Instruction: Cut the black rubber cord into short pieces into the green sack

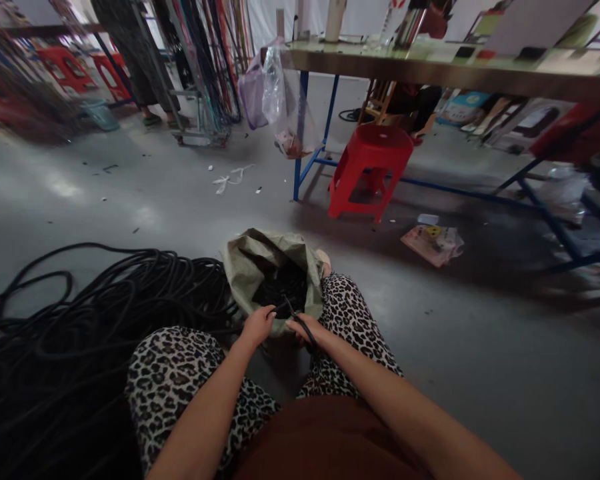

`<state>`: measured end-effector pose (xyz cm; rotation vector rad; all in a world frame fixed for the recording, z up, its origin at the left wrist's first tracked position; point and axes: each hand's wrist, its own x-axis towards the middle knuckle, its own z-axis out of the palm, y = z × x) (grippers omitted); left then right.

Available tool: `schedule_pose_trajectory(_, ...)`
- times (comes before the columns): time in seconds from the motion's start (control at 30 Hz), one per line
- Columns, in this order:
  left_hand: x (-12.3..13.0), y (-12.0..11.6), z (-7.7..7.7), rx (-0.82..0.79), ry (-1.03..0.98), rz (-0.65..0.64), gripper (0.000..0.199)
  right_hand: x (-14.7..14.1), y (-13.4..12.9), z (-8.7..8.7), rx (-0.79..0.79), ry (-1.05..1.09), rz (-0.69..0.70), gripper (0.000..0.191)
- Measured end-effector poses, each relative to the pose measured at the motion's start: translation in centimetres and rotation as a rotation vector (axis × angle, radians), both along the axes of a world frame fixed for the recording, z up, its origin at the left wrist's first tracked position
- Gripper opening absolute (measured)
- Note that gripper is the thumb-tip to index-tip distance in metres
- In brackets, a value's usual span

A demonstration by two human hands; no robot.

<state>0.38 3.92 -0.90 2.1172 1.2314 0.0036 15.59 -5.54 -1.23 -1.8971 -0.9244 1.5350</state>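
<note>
My left hand [259, 327] is closed on the end of a black cord [280, 308], near the front rim of a greenish woven sack [239, 267]. Close by on the right, my right hand [314, 328] grips a pair of black-handled scissors [305, 329], blades pointing up and left toward the cord. Whether the blades touch the cord is too small to tell. Between my knees, the sack stands with its mouth wide, and dark pieces [286, 283] lie inside. A large heap of black cord [125, 300] spreads over the floor to the left, reaching beside my left leg.
A red plastic stool [375, 157] stands ahead under a long workbench [430, 70] with blue legs. Plastic bags [280, 93] hang from its corner. A flat packet [433, 243] lies on the floor at right. Back left, a person stands near a wheeled rack [197, 120] of cords.
</note>
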Motion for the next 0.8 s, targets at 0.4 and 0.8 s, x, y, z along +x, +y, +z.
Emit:
schedule_pose_trajectory(0.4, -0.3, 0.2, -0.3, -0.024, 0.027, -0.063, 0.037, 0.0, 0.1, 1.0, -0.032, -0.064, 0.047, 0.027)
schedule_pose_trajectory(0.8, -0.1, -0.2, 0.1, -0.042, 0.09, -0.079, 0.037, -0.5, -0.1, 2.3, -0.061, -0.098, 0.015, 0.028)
